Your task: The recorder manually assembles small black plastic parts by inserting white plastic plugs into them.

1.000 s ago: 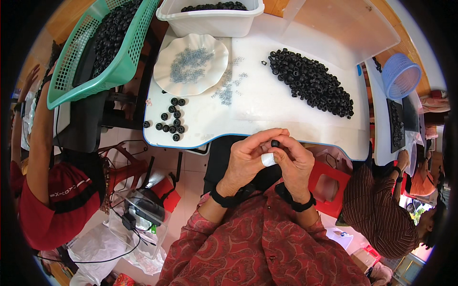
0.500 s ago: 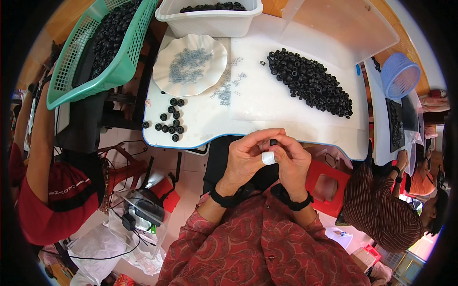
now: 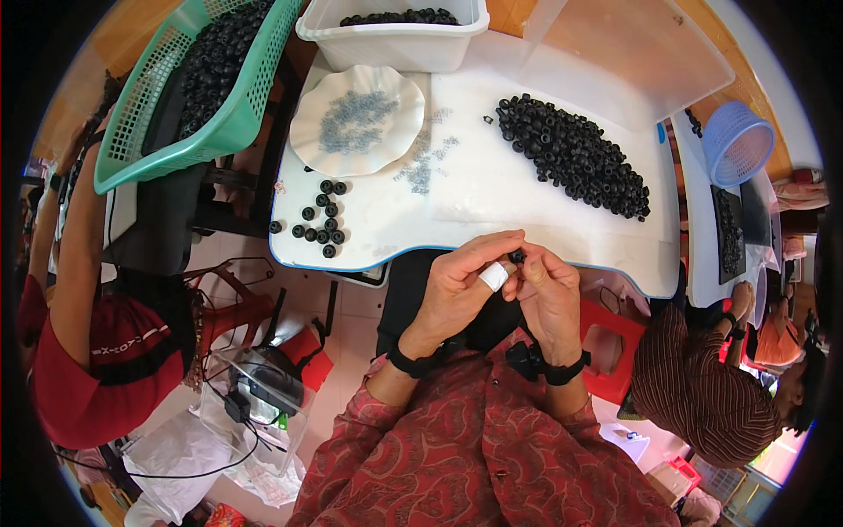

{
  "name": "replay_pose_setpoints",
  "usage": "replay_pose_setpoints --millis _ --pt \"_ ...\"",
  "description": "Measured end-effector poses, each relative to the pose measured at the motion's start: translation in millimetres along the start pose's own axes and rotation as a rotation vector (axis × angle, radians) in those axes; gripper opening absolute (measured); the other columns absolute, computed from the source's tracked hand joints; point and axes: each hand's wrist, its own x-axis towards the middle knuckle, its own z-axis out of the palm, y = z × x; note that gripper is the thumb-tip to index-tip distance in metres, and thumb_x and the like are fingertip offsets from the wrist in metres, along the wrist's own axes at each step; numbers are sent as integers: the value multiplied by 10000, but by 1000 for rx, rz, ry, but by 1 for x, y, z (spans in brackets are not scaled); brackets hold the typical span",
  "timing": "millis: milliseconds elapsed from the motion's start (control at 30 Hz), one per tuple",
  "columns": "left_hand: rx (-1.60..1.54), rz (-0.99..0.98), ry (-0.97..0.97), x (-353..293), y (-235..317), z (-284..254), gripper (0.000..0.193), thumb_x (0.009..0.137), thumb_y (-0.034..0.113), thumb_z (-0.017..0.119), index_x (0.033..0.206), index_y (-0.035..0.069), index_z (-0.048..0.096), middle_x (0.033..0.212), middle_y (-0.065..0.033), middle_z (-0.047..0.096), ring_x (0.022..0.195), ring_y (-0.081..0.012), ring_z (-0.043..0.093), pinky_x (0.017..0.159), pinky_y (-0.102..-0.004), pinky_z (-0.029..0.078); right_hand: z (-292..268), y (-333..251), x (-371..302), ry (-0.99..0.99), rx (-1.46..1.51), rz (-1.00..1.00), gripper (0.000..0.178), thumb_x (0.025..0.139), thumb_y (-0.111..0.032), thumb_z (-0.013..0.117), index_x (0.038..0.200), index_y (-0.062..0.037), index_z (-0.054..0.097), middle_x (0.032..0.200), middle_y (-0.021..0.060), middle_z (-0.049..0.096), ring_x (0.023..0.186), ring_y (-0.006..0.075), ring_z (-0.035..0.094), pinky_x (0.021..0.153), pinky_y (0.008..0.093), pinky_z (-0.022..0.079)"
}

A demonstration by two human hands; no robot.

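Just off the table's near edge, my left hand and my right hand meet with fingertips pinched around one small black plastic piece. It looks round with a hollow; the fingers partly cover it. White tape wraps my left thumb. On the table to the left lie several loose black round pieces. Beyond them a wavy-edged white plate carries many tiny clear-grey bits, and more such bits are scattered beside it. A long heap of black pieces spreads across the table's right half.
A white tub of black parts stands at the back, with a green basket of them at left. A translucent panel rises at the back right. A blue basket is farther right. Co-workers sit on both sides.
The black piece has turned between my fingertips and tilted, showing its hollow side. My right hand has shifted slightly right, its fingers more bent. The view has moved a little.
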Motion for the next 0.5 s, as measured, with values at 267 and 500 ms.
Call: replay_pose_setpoints --millis 267,500 --pt "127 85 37 0 -2 2 368 888 -122 523 1202 15 658 1324 -173 588 878 -127 651 752 -254 536 7 1 -2 83 -125 -47 280 987 -152 596 1172 51 649 902 91 681 726 136 628 619 246 524" --pt "154 36 99 -1 5 8 353 895 -83 582 1222 25 659 1268 -118 631 997 -111 617 849 -232 500 25 0 -7 176 -336 -169 249 990 -142 594 1150 42 645 874 82 681 658 106 614 558 214 505"
